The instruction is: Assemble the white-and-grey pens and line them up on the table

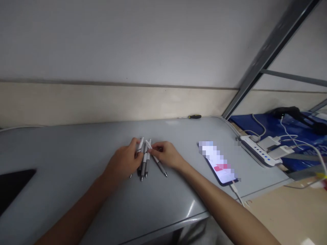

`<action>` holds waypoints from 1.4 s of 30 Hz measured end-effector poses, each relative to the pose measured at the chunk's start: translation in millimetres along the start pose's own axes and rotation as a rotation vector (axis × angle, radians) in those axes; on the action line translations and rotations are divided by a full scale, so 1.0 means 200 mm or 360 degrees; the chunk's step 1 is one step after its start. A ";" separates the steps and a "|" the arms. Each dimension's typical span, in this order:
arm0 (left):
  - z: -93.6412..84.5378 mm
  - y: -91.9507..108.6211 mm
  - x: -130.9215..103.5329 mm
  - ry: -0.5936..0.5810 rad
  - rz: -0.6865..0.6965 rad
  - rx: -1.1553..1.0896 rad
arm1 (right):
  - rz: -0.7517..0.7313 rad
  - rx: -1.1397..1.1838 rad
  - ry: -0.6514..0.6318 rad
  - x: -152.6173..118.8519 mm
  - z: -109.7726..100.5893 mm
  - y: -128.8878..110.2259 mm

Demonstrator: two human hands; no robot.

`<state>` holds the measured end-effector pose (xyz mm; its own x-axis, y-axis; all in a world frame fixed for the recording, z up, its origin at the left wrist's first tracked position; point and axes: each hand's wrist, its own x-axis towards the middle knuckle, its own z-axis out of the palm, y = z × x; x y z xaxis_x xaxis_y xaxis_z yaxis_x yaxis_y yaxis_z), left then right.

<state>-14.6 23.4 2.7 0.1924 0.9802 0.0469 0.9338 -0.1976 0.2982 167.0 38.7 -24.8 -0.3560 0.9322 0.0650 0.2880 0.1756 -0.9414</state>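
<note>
Gray desk point(76, 146) is running along a two-tone wall point(114, 54). Pens point(144, 158), white and gray, are lying in a loose bunch mid-desk between both hands, most tips pointing toward 6 o'clock. One splayed pen point(160, 166) is angling out to 5 o'clock. Left hand point(124, 161) is sitting at 9 o'clock, thumb and fingers gripping the bunch; exact count is hiding under the hand. Right hand point(167, 154) is coming in from 3 o'clock, pinching the splayed pen near its white end. Phone point(219, 165) is glowing at 3 o'clock, white cable point(237, 193) trailing from its near end. Screwdriver point(195, 116) is resting at 2 o'clock by the wall. Power strip point(260, 153) is carrying plugs past the phone.
</note>
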 end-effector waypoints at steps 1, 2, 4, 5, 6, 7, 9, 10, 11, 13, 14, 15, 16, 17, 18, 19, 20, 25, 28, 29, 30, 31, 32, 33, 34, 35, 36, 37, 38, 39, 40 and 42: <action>0.00 0.00 0.00 0.0000 -0.0022 0.0059 | -0.0014 -0.0009 0.0000 0.00 0.00 0.00; -0.01 0.00 0.00 -0.0009 -0.0046 0.0114 | -0.0026 -0.0010 -0.0001 0.00 0.00 0.00; -0.01 0.01 0.00 -0.0047 -0.0101 0.0189 | -0.0035 -0.0003 -0.0007 0.00 0.00 0.00; -0.01 0.01 0.00 -0.0068 -0.0127 0.0212 | -0.0034 0.0000 -0.0009 0.00 0.00 0.00; -0.02 0.01 0.00 -0.0083 -0.0149 0.0227 | -0.0032 0.0003 -0.0010 -0.01 0.00 0.00; -0.02 0.01 -0.01 -0.0085 -0.0167 0.0238 | -0.0029 0.0003 -0.0017 -0.01 0.00 -0.01; -0.02 0.01 -0.01 -0.0076 -0.0159 0.0222 | -0.0023 0.0003 -0.0043 -0.01 0.00 -0.01; -0.01 0.01 -0.01 -0.0075 -0.0124 0.0197 | -0.0018 0.0006 -0.0058 -0.02 0.00 -0.02; -0.01 0.01 -0.01 -0.0076 -0.0081 0.0171 | -0.0013 0.0010 -0.0070 -0.02 -0.01 -0.02; -0.01 0.02 -0.01 -0.0085 -0.0012 0.0143 | -0.0003 0.0010 -0.0076 -0.02 -0.01 -0.02; -0.01 0.02 -0.02 -0.0088 -0.0001 0.0144 | 0.0001 0.0014 -0.0070 -0.02 -0.01 -0.02; -0.01 0.02 -0.02 -0.0084 -0.0011 0.0154 | 0.0002 0.0023 -0.0064 -0.02 -0.01 -0.02; -0.01 0.01 -0.02 -0.0070 -0.0033 0.0165 | -0.0002 0.0044 -0.0058 -0.02 -0.01 -0.02; -0.01 0.01 -0.01 -0.0045 -0.0052 0.0175 | -0.0008 0.0077 -0.0055 -0.02 0.00 -0.02; -0.01 0.01 -0.01 -0.0003 -0.0054 0.0179 | -0.0011 0.0120 -0.0050 -0.01 0.00 -0.02; 0.00 0.00 -0.01 0.0060 -0.0028 0.0171 | -0.0007 0.0166 -0.0038 -0.01 0.00 -0.02; 0.00 0.00 -0.01 0.0132 0.0037 0.0148 | 0.0012 0.0214 -0.0016 0.00 0.00 -0.02; 0.02 -0.01 0.00 0.0351 0.0547 -0.0032 | 0.0249 0.0573 0.0225 0.01 -0.04 -0.05; 0.03 0.00 -0.01 0.0251 0.0624 -0.0050 | 0.0314 0.0882 0.0336 0.01 -0.07 -0.07; 0.03 0.00 -0.02 0.0212 0.0637 -0.0059 | 0.0324 0.0951 0.0359 0.01 -0.08 -0.08; 0.03 0.01 -0.02 0.0186 0.0651 -0.0078 | 0.0334 0.1000 0.0376 0.01 -0.09 -0.08; 0.03 0.02 -0.03 0.0168 0.0669 -0.0107 | 0.0343 0.1036 0.0384 0.01 -0.10 -0.08; 0.03 0.02 -0.03 0.0159 0.0687 -0.0145 | 0.0347 0.1062 0.0387 0.01 -0.10 -0.08; 0.02 0.03 -0.04 0.0154 0.0705 -0.0186 | 0.0343 0.1085 0.0390 0.01 -0.10 -0.08; 0.02 0.04 -0.04 0.0151 0.0723 -0.0228 | 0.0334 0.1117 0.0397 0.01 -0.10 -0.08; 0.02 0.04 -0.04 0.0144 0.0742 -0.0268 | 0.0317 0.1157 0.0408 0.01 -0.10 -0.07; 0.01 0.05 -0.04 0.0130 0.0757 -0.0304 | 0.0295 0.1201 0.0422 0.02 -0.10 -0.07; 0.01 0.05 -0.05 0.0123 0.0762 -0.0337 | 0.0273 0.1245 0.0436 0.02 -0.10 -0.06; 0.02 0.05 -0.05 0.0130 0.0754 -0.0367 | 0.0253 0.1287 0.0443 0.02 -0.09 -0.06; 0.02 0.05 -0.04 0.0149 0.0734 -0.0389 | 0.0235 0.1326 0.0442 0.03 -0.08 -0.06; 0.02 0.05 -0.04 0.0179 0.0707 -0.0402 | 0.0222 0.1361 0.0430 0.03 -0.08 -0.06; 0.04 0.05 -0.03 0.0251 0.0661 -0.0407 | 0.0221 0.1425 0.0386 0.03 -0.06 -0.07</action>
<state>-4.5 15.2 -1.5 0.4655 0.8136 0.3484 0.6806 -0.5807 0.4469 172.4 45.5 -7.9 -0.1457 0.9848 -0.0947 -0.5135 -0.1571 -0.8436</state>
